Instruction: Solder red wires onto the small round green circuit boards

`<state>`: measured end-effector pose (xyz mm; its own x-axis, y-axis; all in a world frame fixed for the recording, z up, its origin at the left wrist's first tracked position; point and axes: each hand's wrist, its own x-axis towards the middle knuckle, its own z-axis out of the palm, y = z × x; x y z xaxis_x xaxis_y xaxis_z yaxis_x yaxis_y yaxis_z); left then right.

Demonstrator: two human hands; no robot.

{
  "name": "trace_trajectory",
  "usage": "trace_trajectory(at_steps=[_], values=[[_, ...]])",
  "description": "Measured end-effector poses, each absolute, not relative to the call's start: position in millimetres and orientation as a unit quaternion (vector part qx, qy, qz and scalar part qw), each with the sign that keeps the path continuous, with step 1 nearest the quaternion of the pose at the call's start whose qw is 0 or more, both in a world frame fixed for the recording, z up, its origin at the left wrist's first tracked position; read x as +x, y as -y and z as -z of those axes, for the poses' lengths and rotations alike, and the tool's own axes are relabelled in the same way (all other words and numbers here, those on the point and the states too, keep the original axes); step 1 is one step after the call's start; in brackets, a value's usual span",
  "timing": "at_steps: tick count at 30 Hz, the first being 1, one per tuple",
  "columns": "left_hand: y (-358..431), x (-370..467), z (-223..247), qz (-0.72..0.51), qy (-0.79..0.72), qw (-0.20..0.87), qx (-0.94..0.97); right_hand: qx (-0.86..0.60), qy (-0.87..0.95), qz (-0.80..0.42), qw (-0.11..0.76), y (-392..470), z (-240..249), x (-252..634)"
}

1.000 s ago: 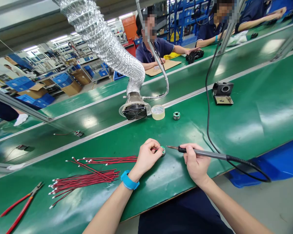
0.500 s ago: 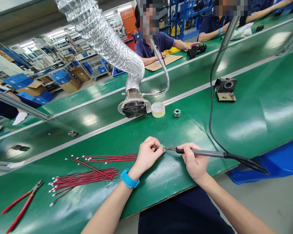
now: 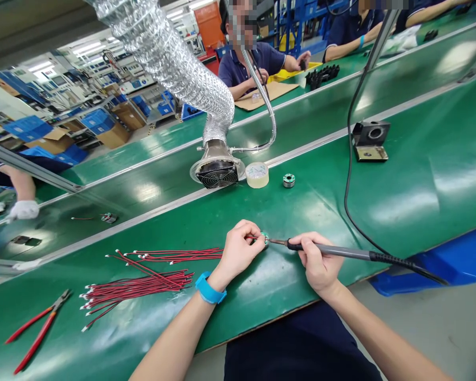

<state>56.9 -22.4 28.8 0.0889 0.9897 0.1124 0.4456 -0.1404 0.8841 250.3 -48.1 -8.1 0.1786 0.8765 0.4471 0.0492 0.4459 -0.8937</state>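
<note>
My left hand (image 3: 241,247), with a blue wristband, pinches a red wire against a small round part with a green board (image 3: 265,239). In my right hand (image 3: 319,260) is a soldering iron (image 3: 341,252), its tip at the right side of that part. Whether the tip touches it is too small to tell. Red wires with white connectors (image 3: 138,288) lie left of my left hand. A similar round part (image 3: 289,180) stands farther back, right of a tape roll (image 3: 257,175).
Red-handled pliers (image 3: 43,330) lie at the left. A fan hood (image 3: 217,172) on a foil duct hangs behind the hands. An open metal box (image 3: 371,142) sits back right, beside the iron's cable. People work across the bench; gloved hands (image 3: 24,209) show at the far left.
The iron's handle and my right hand have shifted slightly right. Across the bench, a person's hand has lifted with a dark piece. The gloved hands at the left have moved farther into view.
</note>
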Motion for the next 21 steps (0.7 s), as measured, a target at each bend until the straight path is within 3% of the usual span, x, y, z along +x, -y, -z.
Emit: trace_trajectory(at_steps=[21], values=[[26.7, 62.1, -31.8, -0.387, -0.556, 0.286, 0.677, -0.412, 0.541, -0.352, 0.643, 45.9, 3.4, 247.4]])
